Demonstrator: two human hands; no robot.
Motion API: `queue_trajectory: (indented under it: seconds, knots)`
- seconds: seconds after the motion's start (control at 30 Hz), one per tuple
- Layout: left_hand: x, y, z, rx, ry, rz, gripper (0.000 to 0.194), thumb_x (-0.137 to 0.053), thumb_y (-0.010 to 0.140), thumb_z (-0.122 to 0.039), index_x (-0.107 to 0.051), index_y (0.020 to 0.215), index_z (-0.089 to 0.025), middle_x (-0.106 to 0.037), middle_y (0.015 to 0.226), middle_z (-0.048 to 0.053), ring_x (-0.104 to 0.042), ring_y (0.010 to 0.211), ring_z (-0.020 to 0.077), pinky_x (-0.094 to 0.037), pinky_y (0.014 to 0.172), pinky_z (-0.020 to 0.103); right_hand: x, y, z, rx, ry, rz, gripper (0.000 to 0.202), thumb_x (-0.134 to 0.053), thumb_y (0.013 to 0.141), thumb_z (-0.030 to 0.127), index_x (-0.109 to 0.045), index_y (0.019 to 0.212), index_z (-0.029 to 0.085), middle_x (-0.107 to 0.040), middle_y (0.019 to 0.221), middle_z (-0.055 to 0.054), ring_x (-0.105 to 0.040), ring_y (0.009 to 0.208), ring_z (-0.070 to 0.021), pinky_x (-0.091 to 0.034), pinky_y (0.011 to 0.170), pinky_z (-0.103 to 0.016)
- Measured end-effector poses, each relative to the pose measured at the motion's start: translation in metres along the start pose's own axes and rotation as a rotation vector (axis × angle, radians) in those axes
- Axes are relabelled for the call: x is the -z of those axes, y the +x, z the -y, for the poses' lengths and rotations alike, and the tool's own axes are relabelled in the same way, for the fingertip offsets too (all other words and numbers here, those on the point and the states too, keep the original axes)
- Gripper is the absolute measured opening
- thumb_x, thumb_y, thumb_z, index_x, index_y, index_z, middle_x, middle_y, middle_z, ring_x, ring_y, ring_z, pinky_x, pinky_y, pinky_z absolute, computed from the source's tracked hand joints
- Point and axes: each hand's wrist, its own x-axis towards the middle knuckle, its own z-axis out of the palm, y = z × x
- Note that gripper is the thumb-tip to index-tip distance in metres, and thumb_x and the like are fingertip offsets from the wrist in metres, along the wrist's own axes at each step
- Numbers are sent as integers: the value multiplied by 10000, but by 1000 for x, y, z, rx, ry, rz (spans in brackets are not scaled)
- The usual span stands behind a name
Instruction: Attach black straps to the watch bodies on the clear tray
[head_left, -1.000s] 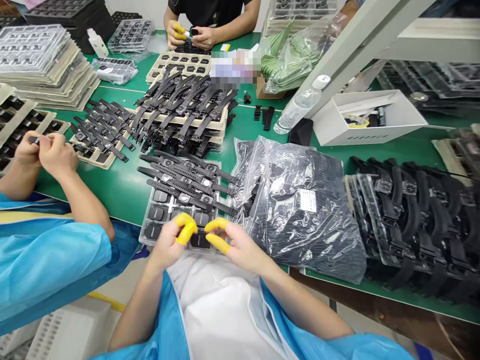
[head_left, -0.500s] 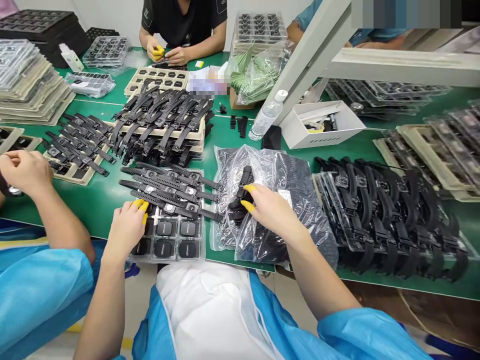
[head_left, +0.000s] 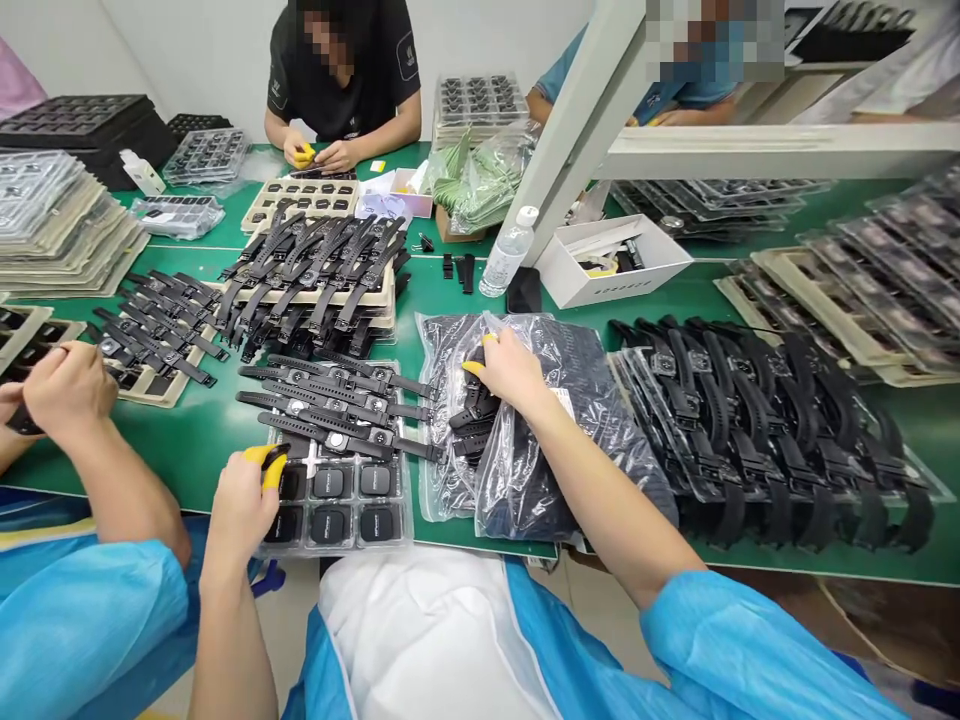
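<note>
My left hand, with yellow finger covers, pinches a small black watch body above the left edge of a clear tray. Black square watch bodies with white lettering sit in the tray's front pockets. Across its back part lie several watches with black straps. My right hand, also wearing yellow finger covers, reaches into the mouth of a clear plastic bag. Its thumb and finger close on a black watch strap among others there; the grip is partly hidden.
Stacked trays of watches stand behind my tray, more watches to the right. A water bottle and a white box stand beyond the bag. A co-worker's hand is at left; another person sits opposite.
My left hand has moved slightly down and left from the watches, and the watch body now shows in its pinch. My right hand has shifted left and up over the loose straps. The view has tilted.
</note>
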Motion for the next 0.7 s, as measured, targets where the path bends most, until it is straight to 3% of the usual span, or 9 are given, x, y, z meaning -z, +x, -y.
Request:
queue_trajectory:
  seconds: [0.1,0.17,0.3,0.4,0.47,0.57,0.63,0.7]
  knots:
    - [-6,-29,-2,175,-387,-60,301,-528,853,-237,-573,1148,-195,-721,1030,108,-696,935,274,-557,821,390,1,-4,-1,35,39,-111,242,-652,954,313,-593,1105,133,-556,1238,-236,-575,1167,-396,-511,882,-492]
    - [-7,-47,-14,265,-628,-63,298,-565,898,-281,-537,1185,-206,-735,1048,94,-714,917,246,-568,831,371,7,-7,-2,77,195,-182,169,-663,932,266,-567,1026,164,-590,1221,-220,-573,1184,-390,-488,948,-525]
    - [-5,-67,-53,339,-1036,-11,258,-605,975,-383,-476,1133,-224,-732,997,57,-668,747,160,-559,712,296,26,-33,5,156,961,-196,269,-706,925,392,-488,982,245,-690,992,-71,-686,979,-270,-529,946,-480]
    - [-10,-69,-85,336,-1248,6,275,-607,1001,-415,-462,1146,-230,-722,1040,54,-606,678,113,-517,628,243,32,-78,28,209,1424,-237,308,-720,932,473,-510,1042,277,-653,815,8,-710,797,-219,-573,807,-412]
    - [-17,-67,-103,278,-1329,60,293,-582,1023,-403,-471,1236,-235,-705,1100,65,-586,675,99,-496,595,223,23,-116,49,286,1642,-63,301,-679,960,521,-510,1053,289,-555,658,61,-622,571,-174,-539,610,-342]
    - [-25,-60,-123,132,-1318,211,352,-506,1054,-311,-468,1396,-240,-693,1115,79,-600,698,109,-519,598,230,-1,-170,78,280,1755,461,300,-552,1028,559,-507,1053,264,-486,637,75,-512,494,-126,-461,513,-280]
    - [-25,-55,-132,-23,-1208,242,385,-471,1038,-209,-502,1421,-235,-680,1205,108,-670,871,158,-588,740,289,-17,-195,89,228,1749,677,367,-509,1031,610,-503,1020,243,-483,670,68,-482,524,-107,-442,544,-267]
    - [-24,-51,-136,-208,-1071,217,454,-469,983,-111,-540,1414,-235,-649,1320,122,-660,1138,223,-582,969,383,-27,-209,90,177,1724,787,434,-509,1009,661,-503,994,228,-500,673,66,-468,543,-99,-424,566,-258]
